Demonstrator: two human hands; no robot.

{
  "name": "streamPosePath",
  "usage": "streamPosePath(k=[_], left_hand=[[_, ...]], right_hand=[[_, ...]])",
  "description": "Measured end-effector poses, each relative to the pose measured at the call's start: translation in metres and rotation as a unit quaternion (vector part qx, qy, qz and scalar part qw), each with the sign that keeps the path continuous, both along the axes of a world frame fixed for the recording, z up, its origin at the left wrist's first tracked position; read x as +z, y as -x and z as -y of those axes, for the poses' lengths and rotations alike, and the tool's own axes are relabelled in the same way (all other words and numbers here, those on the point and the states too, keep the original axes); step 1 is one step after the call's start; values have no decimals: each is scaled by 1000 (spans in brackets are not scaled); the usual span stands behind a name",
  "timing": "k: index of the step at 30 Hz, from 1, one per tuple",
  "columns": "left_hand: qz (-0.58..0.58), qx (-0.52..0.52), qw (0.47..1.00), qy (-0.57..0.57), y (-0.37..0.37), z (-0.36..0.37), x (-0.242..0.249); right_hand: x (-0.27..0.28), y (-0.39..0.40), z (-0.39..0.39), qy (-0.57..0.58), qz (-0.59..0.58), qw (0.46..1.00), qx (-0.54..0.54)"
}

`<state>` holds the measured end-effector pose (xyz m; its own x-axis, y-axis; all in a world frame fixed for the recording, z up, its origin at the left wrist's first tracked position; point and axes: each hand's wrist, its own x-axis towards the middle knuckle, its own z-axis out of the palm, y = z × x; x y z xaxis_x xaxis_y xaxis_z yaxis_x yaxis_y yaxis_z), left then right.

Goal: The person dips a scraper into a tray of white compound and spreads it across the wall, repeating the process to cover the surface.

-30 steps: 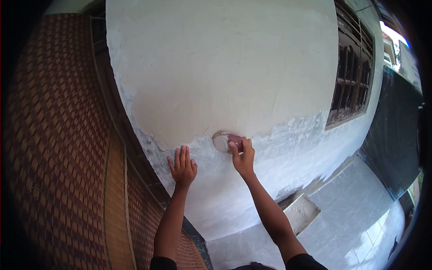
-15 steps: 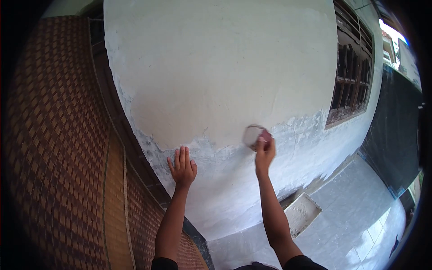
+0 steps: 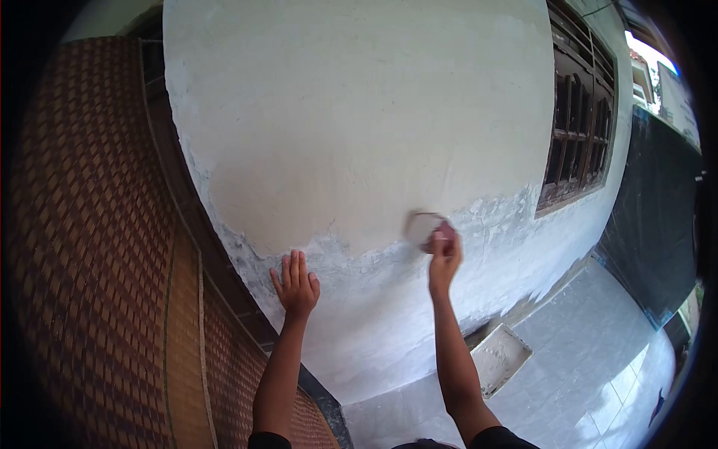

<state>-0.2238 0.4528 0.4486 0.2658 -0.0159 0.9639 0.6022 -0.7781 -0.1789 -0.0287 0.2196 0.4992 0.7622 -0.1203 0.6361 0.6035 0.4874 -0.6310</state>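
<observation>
Spread flat on the wall (image 3: pixel 351 142), my left hand (image 3: pixel 298 286) rests at the ragged line where cream paint gives way to a rough, white-patched lower band. My right hand (image 3: pixel 444 266) pinches a sheet of sandpaper (image 3: pixel 443 233) against the wall further right, at about the same height. The sheet shows reddish-brown near my fingers, with a pale face and a thin dark edge curving out to the left; motion blurs it a little. My fingertips cover part of it.
A shallow tray smeared with white paste (image 3: pixel 499 361) sits on the tiled floor (image 3: pixel 553 352) by the wall's foot. Woven matting (image 3: pixel 97 224) hangs along the left. A wooden barred window (image 3: pixel 577 127) is at upper right, with a dark panel (image 3: pixel 654 217) beyond.
The view has shifted slightly, so the wall and window sit a bit further left. My left hand stays flat on the wall; my right keeps hold of the sandpaper, its pale face now tilted differently.
</observation>
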Motion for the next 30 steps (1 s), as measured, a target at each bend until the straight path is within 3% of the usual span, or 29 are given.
streamPosePath(k=[1, 2, 3, 5, 9, 11, 12, 14, 15, 17, 21, 22, 25, 27, 30], left_hand=[[-1, -2, 1000, 0, 0, 0, 0], [-4, 2, 1000, 4, 0, -1, 0], [-7, 7, 1000, 8, 0, 0, -1], [-10, 5, 1000, 9, 1, 0, -2], [-4, 1, 1000, 7, -2, -3, -4], [-2, 4, 1000, 5, -2, -3, -4], [0, 6, 1000, 4, -3, -3, -4], [-2, 6, 1000, 5, -2, -3, -3], [-3, 5, 1000, 4, -2, -3, -3], [-16, 3, 1000, 5, -1, -4, -4], [-4, 7, 1000, 1, -2, -4, -3], [0, 8, 1000, 1, -2, -4, -3], [4, 4, 1000, 0, -3, -4, -5], [-2, 15, 1000, 3, -4, -3, -5], [-3, 8, 1000, 5, -3, -5, -5]], right_hand=[[0, 9, -8, 52, 21, 997, 44], [-1, 18, -13, 155, 105, 982, -13], [3, 28, -23, 139, 169, 975, -21], [7, 17, -16, 210, 121, 967, -80], [23, -30, 29, -9, -61, 994, -94], [28, -36, 42, -12, -35, 992, -117], [37, -23, 37, -37, -27, 998, -33], [37, -1, 15, 65, 39, 997, 5], [31, 2, 3, 156, 119, 979, -54], [35, 11, -6, 240, 161, 952, -100], [40, -58, 28, 31, -15, 995, -96], [45, -70, 47, -11, -12, 993, -118], [59, -72, 73, -23, -9, 994, -107], [66, -49, 55, -24, 9, 1000, 6], [61, -22, 24, 154, 112, 981, 19]])
